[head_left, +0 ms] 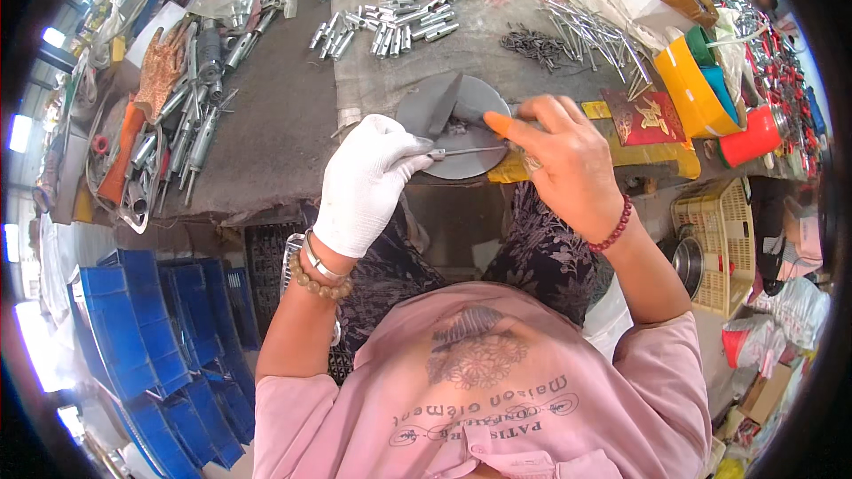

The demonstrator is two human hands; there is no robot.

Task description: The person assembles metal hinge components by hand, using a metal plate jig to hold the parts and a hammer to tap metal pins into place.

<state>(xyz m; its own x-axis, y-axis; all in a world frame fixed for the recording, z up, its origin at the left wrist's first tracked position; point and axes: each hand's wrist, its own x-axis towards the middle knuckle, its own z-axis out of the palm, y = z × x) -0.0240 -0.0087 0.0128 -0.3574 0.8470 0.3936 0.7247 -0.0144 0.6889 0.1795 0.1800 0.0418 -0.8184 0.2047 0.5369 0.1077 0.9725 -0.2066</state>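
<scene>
My left hand [366,182], in a white knit glove, pinches a thin metal rod [470,151] by its thicker cylindrical end. The rod points right, over the near part of a round grey dish [413,113]. Inside the dish stand dark upright pieces [437,106] with small dark bits between them. My right hand [568,155] is bare except for an orange finger cot [508,129] on one finger. Its fingers are bent together beside the dish's right edge, near the rod's far end. What they pinch, if anything, is too small to make out.
Shiny metal cylinders [390,31] are heaped at the back. Long thin rods [596,31] and small dark parts [535,44] lie back right. Tools and an orange-handled piece [122,155] crowd the left. A yellow container [694,89] and red cup [750,136] stand right.
</scene>
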